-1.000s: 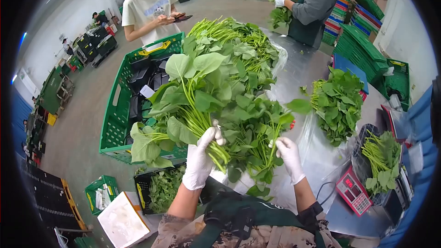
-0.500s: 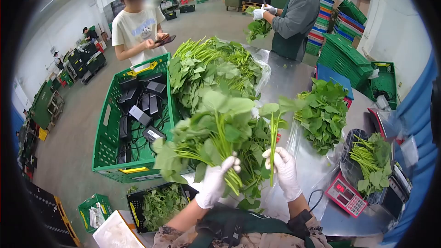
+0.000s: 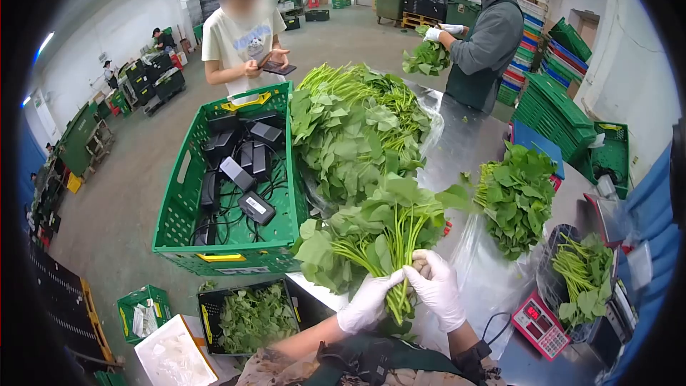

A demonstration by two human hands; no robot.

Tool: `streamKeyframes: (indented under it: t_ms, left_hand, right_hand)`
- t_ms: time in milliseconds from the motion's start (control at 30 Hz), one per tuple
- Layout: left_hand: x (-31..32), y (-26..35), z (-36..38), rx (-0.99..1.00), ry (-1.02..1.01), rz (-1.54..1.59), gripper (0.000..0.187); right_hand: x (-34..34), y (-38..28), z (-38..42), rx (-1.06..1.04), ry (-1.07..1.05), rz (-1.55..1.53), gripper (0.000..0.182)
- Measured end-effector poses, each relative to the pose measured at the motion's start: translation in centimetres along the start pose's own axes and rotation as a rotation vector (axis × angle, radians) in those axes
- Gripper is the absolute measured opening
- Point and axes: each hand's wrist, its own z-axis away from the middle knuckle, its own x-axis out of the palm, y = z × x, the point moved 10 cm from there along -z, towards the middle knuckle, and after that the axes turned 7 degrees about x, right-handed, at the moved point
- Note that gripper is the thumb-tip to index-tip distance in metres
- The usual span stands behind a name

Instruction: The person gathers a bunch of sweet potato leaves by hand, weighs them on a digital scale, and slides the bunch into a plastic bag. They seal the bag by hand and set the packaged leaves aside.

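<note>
Both of my hands wear white gloves. My left hand is closed round the lower stems of a leafy green bunch. Touching it, my right hand pinches stems on the bunch's right side. Behind the bunch lies a big heap of leafy greens on the metal table. To the right are a smaller pile of greens and another bunch beside a red scale.
A green crate with black devices and cables stands left of the heap. Below it are a black crate of leaves and a white foam box. One person holds a phone; another person holds greens.
My right hand has moved left with its stems, up to the bunch in my left hand. The view has shifted, so the surroundings appear further right.
</note>
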Motion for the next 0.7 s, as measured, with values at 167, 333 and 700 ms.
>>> streamKeyframes:
  t_ms: [167,333,700]
  left_hand:
    - [-0.6,1.9,-0.4,0.174,-0.064,-0.220,0.033]
    - [0.5,3.9,1.5,0.147,-0.011,-0.333,0.031]
    - [-0.7,3.7,-0.7,0.359,-0.082,-0.473,0.040]
  right_hand:
    - [-0.6,-2.4,0.3,-0.180,0.038,0.152,0.017]
    - [-1.6,-2.0,0.4,-0.202,0.047,0.141,0.012]
    - [-1.2,-0.3,0.9,-0.131,0.029,0.201,0.027]
